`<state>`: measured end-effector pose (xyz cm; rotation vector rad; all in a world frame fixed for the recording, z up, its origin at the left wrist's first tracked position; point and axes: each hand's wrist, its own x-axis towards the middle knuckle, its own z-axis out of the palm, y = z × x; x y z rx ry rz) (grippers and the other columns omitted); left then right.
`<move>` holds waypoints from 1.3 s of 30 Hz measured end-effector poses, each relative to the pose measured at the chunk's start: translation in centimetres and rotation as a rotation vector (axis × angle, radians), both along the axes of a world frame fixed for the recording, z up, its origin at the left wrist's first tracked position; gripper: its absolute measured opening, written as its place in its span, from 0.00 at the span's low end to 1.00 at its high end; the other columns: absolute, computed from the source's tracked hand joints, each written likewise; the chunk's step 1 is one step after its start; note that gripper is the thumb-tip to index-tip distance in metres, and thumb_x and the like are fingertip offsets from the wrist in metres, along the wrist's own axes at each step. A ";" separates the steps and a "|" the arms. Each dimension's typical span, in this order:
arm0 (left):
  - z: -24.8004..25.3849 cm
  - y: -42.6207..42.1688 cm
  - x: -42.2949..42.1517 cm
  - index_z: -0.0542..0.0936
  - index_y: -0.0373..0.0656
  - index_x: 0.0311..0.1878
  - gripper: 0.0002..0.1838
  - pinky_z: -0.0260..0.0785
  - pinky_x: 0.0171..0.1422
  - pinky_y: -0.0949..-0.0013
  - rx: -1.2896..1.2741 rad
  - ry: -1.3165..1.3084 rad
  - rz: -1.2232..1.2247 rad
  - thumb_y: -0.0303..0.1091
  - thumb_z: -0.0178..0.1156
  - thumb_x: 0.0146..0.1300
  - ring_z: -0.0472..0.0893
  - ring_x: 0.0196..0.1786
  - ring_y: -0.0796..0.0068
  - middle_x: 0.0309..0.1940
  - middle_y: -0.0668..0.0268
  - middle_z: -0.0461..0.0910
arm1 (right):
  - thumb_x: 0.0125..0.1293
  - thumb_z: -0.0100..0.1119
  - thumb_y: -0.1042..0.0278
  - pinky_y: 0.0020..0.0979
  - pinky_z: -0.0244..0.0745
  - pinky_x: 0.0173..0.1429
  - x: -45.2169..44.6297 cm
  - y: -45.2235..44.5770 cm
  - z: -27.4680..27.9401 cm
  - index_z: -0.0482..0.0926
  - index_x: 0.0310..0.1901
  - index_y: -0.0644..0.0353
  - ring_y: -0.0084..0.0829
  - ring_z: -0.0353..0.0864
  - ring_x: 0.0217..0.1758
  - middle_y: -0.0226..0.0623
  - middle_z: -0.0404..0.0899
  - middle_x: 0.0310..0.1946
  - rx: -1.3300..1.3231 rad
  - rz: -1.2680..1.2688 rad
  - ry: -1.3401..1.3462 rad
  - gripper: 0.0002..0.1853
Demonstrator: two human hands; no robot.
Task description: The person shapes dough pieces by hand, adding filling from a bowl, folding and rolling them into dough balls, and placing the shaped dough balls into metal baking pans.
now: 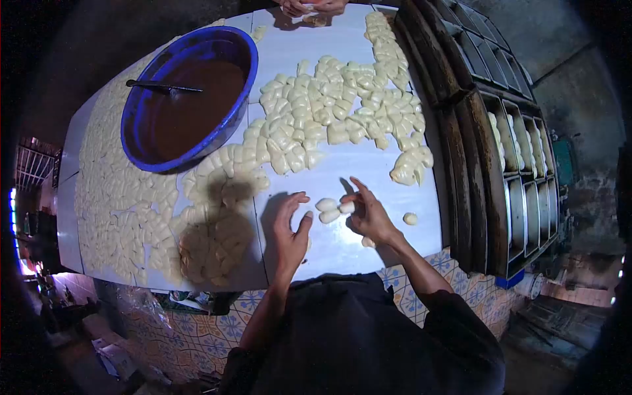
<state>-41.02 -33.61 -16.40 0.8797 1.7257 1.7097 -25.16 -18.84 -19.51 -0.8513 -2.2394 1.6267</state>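
Note:
Three small pale dough pieces sit close together on the white tabletop in front of me. My left hand hovers just left of them, its thumb and fingers apart and nothing held. On the other side, my right hand has its fingers loosely curved beside the rightmost dough piece; whether they touch it I cannot tell. A single dough ball lies to the right of that hand. Another dough piece shows partly below the right wrist.
Many shaped dough pieces spread over the tiled table. A blue basin of brown filling, with a dark utensil across it, stands at left. Metal baking pans are stacked at right, some holding dough. Another person's hands work opposite.

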 end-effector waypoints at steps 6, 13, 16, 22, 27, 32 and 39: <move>-1.2 4.1 -4.1 0.67 0.37 0.66 0.29 0.52 0.74 0.52 -0.193 0.694 -0.140 0.22 0.53 0.58 0.61 0.71 0.46 0.65 0.49 0.67 | 0.54 0.56 0.77 0.41 0.70 0.56 -5.6 4.1 0.2 0.78 0.53 0.63 0.51 0.76 0.50 0.50 0.80 0.45 0.307 -0.142 0.038 0.21; -2.6 7.2 -4.4 0.60 0.29 0.68 0.40 0.37 0.74 0.35 -0.638 1.029 -0.391 0.54 0.53 0.65 0.50 0.74 0.39 0.63 0.49 0.70 | 0.55 0.60 0.67 0.35 0.75 0.43 -15.7 7.3 0.4 0.82 0.44 0.58 0.40 0.82 0.38 0.45 0.83 0.33 0.679 -0.092 -0.287 0.15; -3.8 6.5 -4.1 0.67 0.35 0.66 0.38 0.36 0.74 0.36 -0.544 1.049 -0.344 0.59 0.51 0.64 0.50 0.75 0.40 0.61 0.53 0.73 | 0.49 0.66 0.73 0.25 0.69 0.35 -14.9 7.0 0.5 0.76 0.27 0.60 0.21 0.73 0.28 0.31 0.76 0.24 0.109 -0.165 -0.047 0.07; -4.0 7.3 -4.3 0.73 0.41 0.60 0.27 0.40 0.74 0.37 -0.391 0.878 -0.186 0.48 0.57 0.63 0.58 0.71 0.41 0.56 0.56 0.78 | 0.50 0.56 0.86 0.26 0.72 0.47 -5.2 6.8 8.5 0.72 0.34 0.63 0.24 0.72 0.44 0.36 0.70 0.45 -0.015 -0.670 0.846 0.10; 1.3 5.9 -0.4 0.80 0.37 0.50 0.13 0.63 0.66 0.62 -0.056 0.274 0.116 0.32 0.56 0.67 0.77 0.57 0.63 0.45 0.56 0.82 | 0.54 0.60 0.78 0.36 0.71 0.57 0.0 3.7 14.0 0.73 0.36 0.64 0.34 0.72 0.52 0.45 0.62 0.61 0.560 -0.524 0.728 0.08; 3.7 4.2 2.3 0.62 0.37 0.69 0.26 0.71 0.57 0.65 0.210 -1.161 -0.281 0.44 0.45 0.75 0.78 0.53 0.66 0.53 0.55 0.77 | 0.49 0.55 0.85 0.38 0.73 0.58 -0.1 -2.9 10.4 0.80 0.44 0.63 0.42 0.75 0.56 0.44 0.73 0.51 0.403 0.151 0.397 0.18; 4.4 0.2 3.3 0.46 0.48 0.76 0.33 0.61 0.69 0.58 0.393 -0.983 -0.241 0.48 0.44 0.74 0.68 0.66 0.62 0.66 0.48 0.65 | 0.61 0.60 0.76 0.30 0.76 0.49 -2.0 -5.5 8.6 0.80 0.50 0.63 0.34 0.77 0.49 0.43 0.72 0.48 0.473 0.065 0.347 0.14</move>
